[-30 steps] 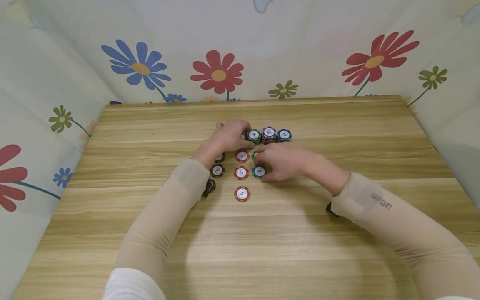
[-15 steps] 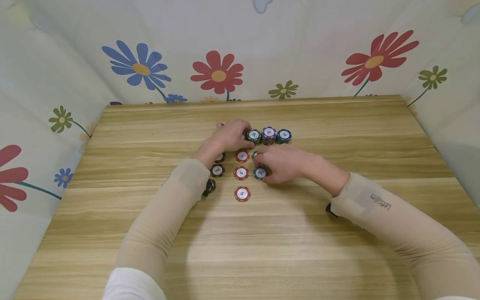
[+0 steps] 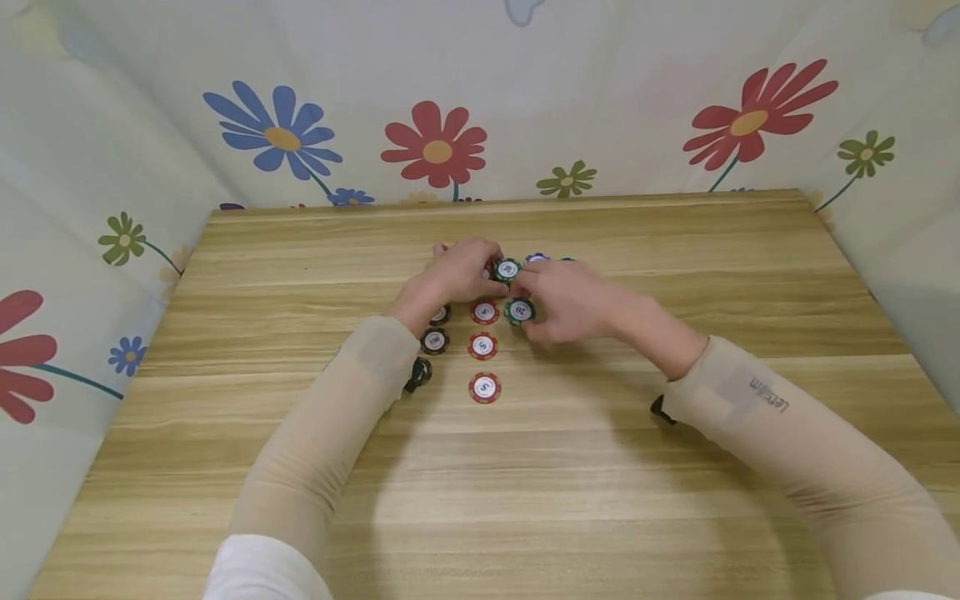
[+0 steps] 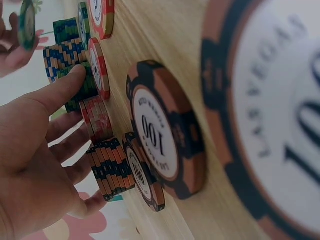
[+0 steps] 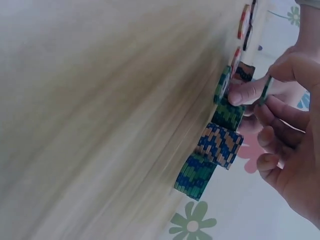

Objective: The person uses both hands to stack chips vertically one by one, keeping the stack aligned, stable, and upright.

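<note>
My left hand reaches to the back row and holds a stack of green poker chips between thumb and fingers; its other fingers lie behind a red stack and a black-and-orange stack. Between thumb and fingertips, my right hand pinches a single green poker chip, raised off the table just in front of the green stack. Another green chip lies below it on the table. Two further stacks, one blue-and-orange, one blue-and-green, are mostly hidden behind the right hand in the head view.
Several loose red chips form a column on the wooden table. To their left, loose black-and-orange chips marked 100 lie partly under the left arm. A flower-patterned curtain hangs behind the table.
My right hand has picked up the nearer green 20 chip from the table and moved it away from me toward the stacks. The left hand stays where it was.
</note>
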Tool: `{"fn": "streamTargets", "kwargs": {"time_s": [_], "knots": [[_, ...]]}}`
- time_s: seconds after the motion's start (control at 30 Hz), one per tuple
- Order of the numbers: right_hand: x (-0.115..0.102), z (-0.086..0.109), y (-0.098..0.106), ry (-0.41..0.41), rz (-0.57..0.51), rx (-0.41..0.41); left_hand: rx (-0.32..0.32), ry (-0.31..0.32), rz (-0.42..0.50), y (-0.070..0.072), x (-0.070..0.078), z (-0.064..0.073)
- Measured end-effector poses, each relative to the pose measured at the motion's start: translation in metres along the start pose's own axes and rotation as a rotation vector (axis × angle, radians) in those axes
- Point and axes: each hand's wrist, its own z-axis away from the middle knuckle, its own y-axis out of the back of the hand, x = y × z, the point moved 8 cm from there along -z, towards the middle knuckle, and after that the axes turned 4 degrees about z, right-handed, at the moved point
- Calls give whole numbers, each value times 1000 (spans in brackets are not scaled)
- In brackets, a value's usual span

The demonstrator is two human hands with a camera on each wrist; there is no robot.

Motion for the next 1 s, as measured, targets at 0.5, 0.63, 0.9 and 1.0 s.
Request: {"fn": "streamTargets", "kwargs": {"time_s": [0.5, 0.63, 0.9, 1.0], "knots": [[21, -21, 17, -63, 9, 176, -2, -10, -13, 0, 0, 0], [21, -25, 16, -42, 26, 197, 3, -10, -12, 0, -1, 1], [25, -29, 11, -77, 34, 208, 9, -9, -9, -1, -1, 0], [27, -30, 9, -101, 45, 197, 13, -9, -7, -1, -1, 0]]}}
